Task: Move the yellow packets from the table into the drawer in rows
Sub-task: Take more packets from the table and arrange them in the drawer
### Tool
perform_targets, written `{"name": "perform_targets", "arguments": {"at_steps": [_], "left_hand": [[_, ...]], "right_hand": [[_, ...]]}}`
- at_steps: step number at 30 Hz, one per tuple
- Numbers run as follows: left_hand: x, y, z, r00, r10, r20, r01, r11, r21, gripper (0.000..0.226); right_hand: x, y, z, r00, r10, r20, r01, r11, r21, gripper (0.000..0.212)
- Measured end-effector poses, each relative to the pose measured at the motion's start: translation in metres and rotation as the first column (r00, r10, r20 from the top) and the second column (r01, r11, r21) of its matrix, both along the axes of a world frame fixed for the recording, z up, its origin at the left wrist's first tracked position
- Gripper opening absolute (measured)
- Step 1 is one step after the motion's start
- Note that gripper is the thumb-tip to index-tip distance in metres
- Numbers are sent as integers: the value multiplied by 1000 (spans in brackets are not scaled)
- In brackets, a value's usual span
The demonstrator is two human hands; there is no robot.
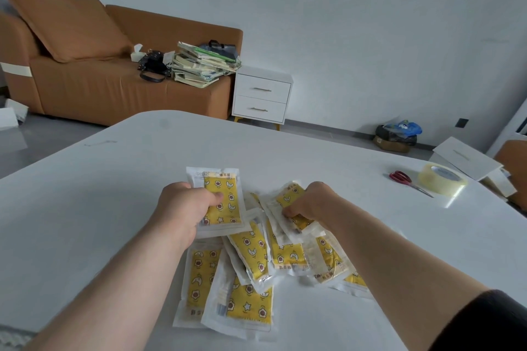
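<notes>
Several yellow packets (pixel 251 253) with star and moon prints in clear wrappers lie in a loose pile on the white table (pixel 85 208). My left hand (pixel 185 205) grips a small stack of packets (pixel 225 194) by its left edge, thumb on top. My right hand (pixel 310 202) pinches another packet (pixel 291 194) at the pile's upper right, lifted and tilted. A white two-drawer cabinet (pixel 261 97) stands by the far wall with both drawers closed.
Red-handled scissors (pixel 407 179) and a roll of clear tape (pixel 442 178) lie at the table's right edge. A brown sofa (pixel 85 77) with a pile of books (pixel 202 64) stands behind the table. Bags and flat white boards sit on the floor at right.
</notes>
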State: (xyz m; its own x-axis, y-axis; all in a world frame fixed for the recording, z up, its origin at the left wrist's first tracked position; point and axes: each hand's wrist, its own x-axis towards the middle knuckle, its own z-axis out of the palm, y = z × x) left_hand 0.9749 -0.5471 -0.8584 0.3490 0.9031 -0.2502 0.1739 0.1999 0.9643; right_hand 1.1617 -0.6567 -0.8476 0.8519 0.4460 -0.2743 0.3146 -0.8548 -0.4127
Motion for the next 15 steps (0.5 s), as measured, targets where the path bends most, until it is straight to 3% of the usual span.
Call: {"name": "perform_targets", "arguments": {"at_steps": [6, 10, 15], "left_hand": [[2, -3, 1, 1000, 5, 7, -5, 1000, 22, 24], [1, -3, -1, 1000, 10, -6, -10, 999, 31, 25], [0, -3, 0, 1000, 11, 13, -12, 1000, 24, 21]], "right_hand": [[-11, 4, -1, 997, 74, 20, -73, 995, -71, 78], [-17, 9, 0, 992, 119, 54, -108, 980, -166, 74], [-25, 6, -4, 961, 160, 225, -126, 979, -158, 64]]}}
